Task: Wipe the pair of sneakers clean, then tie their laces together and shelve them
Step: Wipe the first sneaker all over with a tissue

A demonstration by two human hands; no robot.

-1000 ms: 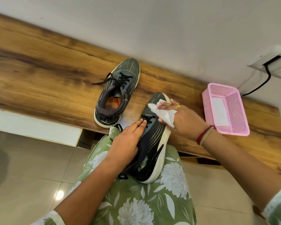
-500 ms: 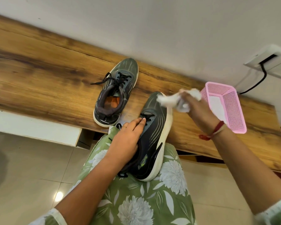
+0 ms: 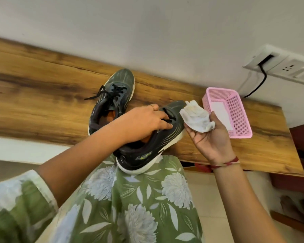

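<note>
Left hand (image 3: 144, 122) with fingers curled round the laced top of the near sneaker (image 3: 154, 148), its heel on the floral lap (image 3: 139, 207), right hand (image 3: 213, 139) palm up, fingers grasping a crumpled white wipe (image 3: 197, 119), other sneaker (image 3: 115, 95) on the wooden bench (image 3: 42, 102), pink basket (image 3: 239, 113) near

The desk (image 3: 42, 95) is wood with bold brown grain and a smooth, low-sheen finish. The near sneaker (image 3: 158, 142) and far sneaker (image 3: 119, 81) have matt, dark cloth uppers over smooth white soles. The wipe (image 3: 197, 118) is crumpled white tissue or cloth, faintly stained. The basket (image 3: 239, 116) is pink perforated plastic. The floor (image 3: 209, 199) tiles are glossy.
</note>
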